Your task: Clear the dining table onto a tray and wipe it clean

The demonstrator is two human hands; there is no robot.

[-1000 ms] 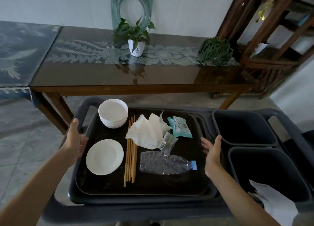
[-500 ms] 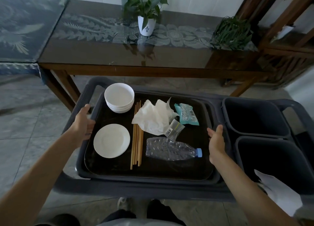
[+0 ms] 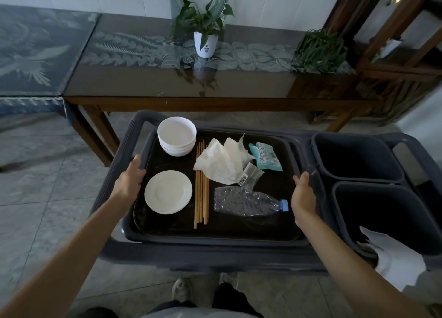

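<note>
your left hand and right hand each grasp a side edge of the loaded tray, which sits in the grey cart. clearing looks done; next, let go and fetch a cloth for wiping.

Home dining room: glass-topped wooden table, potted plant.

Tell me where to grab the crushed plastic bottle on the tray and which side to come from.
Grip the crushed bottle across its flattened body near the middle, coming from above. It lies on its side with the blue cap toward the right hand, so the right hand is probably the nearer one. The chopsticks to its left lie apart from it, and the clear wrapper sits close behind, so avoid sweeping in from the back.
</note>
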